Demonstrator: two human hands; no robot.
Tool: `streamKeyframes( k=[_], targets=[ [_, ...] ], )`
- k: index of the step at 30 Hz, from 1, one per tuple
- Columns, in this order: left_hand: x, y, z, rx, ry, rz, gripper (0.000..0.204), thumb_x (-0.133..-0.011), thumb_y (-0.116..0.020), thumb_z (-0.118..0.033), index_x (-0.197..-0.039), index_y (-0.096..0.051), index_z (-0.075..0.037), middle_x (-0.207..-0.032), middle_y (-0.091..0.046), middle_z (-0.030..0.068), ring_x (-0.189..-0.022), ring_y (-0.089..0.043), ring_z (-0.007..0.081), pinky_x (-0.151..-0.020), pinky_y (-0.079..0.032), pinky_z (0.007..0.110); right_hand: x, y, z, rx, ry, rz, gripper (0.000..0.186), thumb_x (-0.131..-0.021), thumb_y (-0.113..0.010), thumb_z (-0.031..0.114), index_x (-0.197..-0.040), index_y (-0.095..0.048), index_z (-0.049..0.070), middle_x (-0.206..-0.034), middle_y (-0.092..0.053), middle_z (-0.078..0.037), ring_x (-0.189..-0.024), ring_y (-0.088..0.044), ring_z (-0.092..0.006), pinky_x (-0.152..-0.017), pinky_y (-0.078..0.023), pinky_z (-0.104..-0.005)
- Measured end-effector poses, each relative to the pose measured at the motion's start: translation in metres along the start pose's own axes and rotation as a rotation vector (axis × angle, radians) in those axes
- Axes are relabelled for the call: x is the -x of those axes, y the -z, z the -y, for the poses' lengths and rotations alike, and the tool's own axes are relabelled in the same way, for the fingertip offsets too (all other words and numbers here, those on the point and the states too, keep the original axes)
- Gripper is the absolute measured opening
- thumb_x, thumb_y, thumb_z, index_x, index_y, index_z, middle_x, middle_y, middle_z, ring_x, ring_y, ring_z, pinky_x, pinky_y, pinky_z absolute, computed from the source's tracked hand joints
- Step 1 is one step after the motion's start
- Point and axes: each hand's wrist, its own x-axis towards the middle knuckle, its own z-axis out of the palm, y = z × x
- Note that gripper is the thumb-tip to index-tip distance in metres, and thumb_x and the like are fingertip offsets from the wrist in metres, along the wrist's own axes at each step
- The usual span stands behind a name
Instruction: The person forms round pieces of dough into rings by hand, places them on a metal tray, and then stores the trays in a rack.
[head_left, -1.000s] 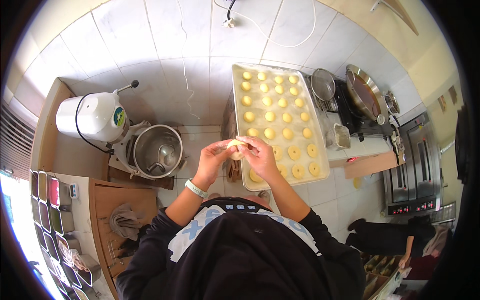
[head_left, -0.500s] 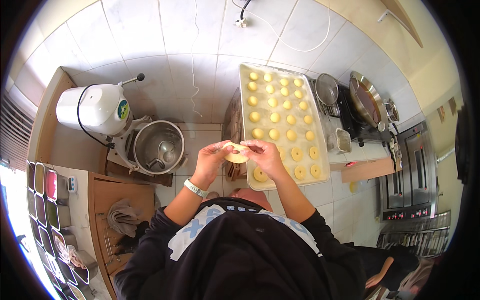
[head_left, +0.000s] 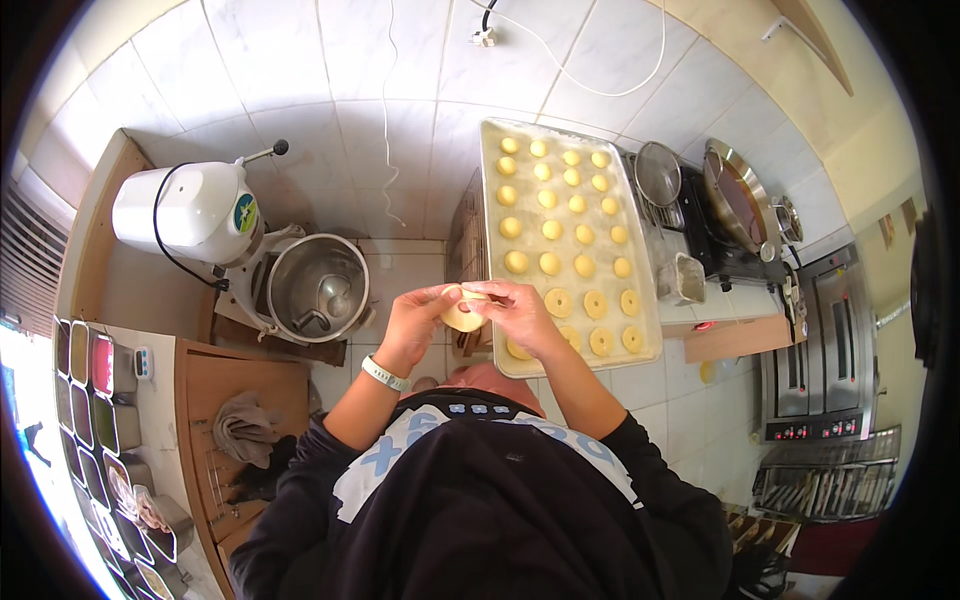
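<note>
Between both hands, over the tray's left edge, I hold a pale yellow dough ring [head_left: 461,319] with a hole in it. My left hand [head_left: 412,322] pinches its upper left side with thumb and fingers. My right hand [head_left: 523,312] grips the other side, its fingertips close to the left ones at the top. Beside my right hand lies a lined metal tray [head_left: 615,364]. Rows of round dough balls [head_left: 550,264] fill its far part. At its near end sit several flattened dough rings [head_left: 596,304], some partly hidden by my right hand and forearm.
At left stand a white mixer [head_left: 180,212] and its steel bowl [head_left: 285,290]. Right of the tray are a strainer [head_left: 658,172], a clear container [head_left: 682,280] and a wide pan [head_left: 720,165] of dark liquid on a stove. Farther right is an oven [head_left: 815,350]; food tubs [head_left: 103,425] line the left.
The dough ring has tilted and hangs lower from my fingers, its hole now showing more clearly. Another person at the lower right has gone out of view.
</note>
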Motion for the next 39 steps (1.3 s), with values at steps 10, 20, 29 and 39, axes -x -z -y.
streamKeyframes(
  k=[10,20,29,39],
  targets=[
    [-0.006,-0.008,0.000,0.050,-0.052,-0.036,0.029,-0.084,-0.065,-0.015,-0.101,-0.061,0.007,-0.090,-0.065,0.0105,-0.081,-0.062,0.0161,-0.075,-0.050,0.028,-0.002,0.016,-0.005,-0.023,0.016,-0.021,0.025,-0.083,-0.062,0.006,-0.106,-0.062,-0.004,-0.098,-0.063,-0.007,-0.088,-0.059,-0.0116,-0.080,-0.046,-0.0243],
    [-0.014,-0.017,0.004,0.001,-0.033,-0.078,0.031,-0.084,-0.065,-0.018,-0.100,-0.061,0.008,-0.089,-0.065,0.0107,-0.079,-0.062,0.0156,-0.072,-0.050,0.027,-0.004,0.027,-0.003,-0.038,0.002,-0.030,0.024,-0.084,-0.062,0.007,-0.105,-0.061,-0.004,-0.096,-0.064,-0.008,-0.086,-0.060,-0.0115,-0.079,-0.047,-0.0239],
    [-0.023,-0.027,0.007,-0.049,-0.019,-0.064,0.033,-0.084,-0.065,-0.019,-0.100,-0.061,0.008,-0.090,-0.066,0.0106,-0.078,-0.062,0.0150,-0.071,-0.049,0.026,-0.003,0.044,-0.010,0.018,0.003,-0.082,0.026,-0.084,-0.061,0.009,-0.107,-0.061,-0.004,-0.091,-0.065,-0.007,-0.085,-0.061,-0.0099,-0.078,-0.047,-0.0240],
    [-0.031,-0.030,0.009,-0.142,0.161,-0.049,0.034,-0.082,-0.067,-0.023,-0.098,-0.062,0.007,-0.087,-0.066,0.0105,-0.075,-0.063,0.0144,-0.068,-0.050,0.026,-0.002,0.054,-0.021,-0.005,-0.051,-0.102,0.026,-0.084,-0.062,0.009,-0.107,-0.062,-0.003,-0.092,-0.066,-0.006,-0.082,-0.060,-0.0092,-0.075,-0.047,-0.0228]
  ],
)
